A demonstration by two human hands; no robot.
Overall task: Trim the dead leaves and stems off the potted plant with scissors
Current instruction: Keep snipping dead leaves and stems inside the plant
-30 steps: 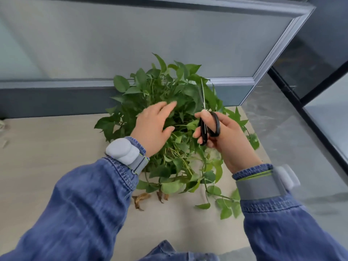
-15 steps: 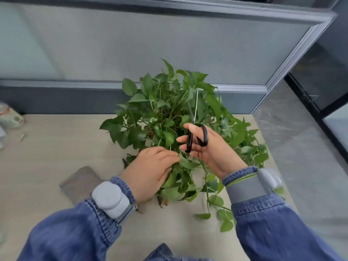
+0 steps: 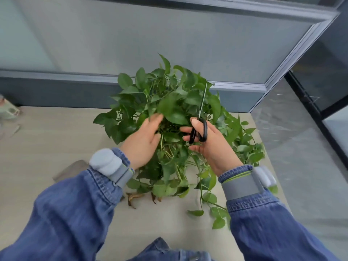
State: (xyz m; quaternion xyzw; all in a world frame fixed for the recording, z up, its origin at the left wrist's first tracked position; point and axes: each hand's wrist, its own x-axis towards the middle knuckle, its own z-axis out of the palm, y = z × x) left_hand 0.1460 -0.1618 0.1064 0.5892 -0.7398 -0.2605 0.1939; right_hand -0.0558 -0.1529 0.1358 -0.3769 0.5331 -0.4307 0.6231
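A bushy green potted plant (image 3: 173, 102) stands on the light wooden table (image 3: 47, 147); its pot is hidden under the leaves. My right hand (image 3: 212, 146) grips black-handled scissors (image 3: 199, 129), their thin blades closed and pointing up into the foliage. My left hand (image 3: 143, 140) reaches into the plant's left centre with fingers spread, pushing leaves aside. Brown dead leaves (image 3: 135, 198) lie on the table at the plant's near edge. Trailing green stems (image 3: 209, 202) hang toward me on the right.
A grey partition wall (image 3: 169, 34) runs behind the table. The table's right edge (image 3: 271, 162) drops to a grey floor. A flat grey object (image 3: 71, 170) lies left of my left wrist. A small pale item (image 3: 8, 110) sits at the far left.
My left hand has risen from the plant's lower front up into the leaves and spread its fingers. My right hand with the scissors has stayed at the plant's centre right.
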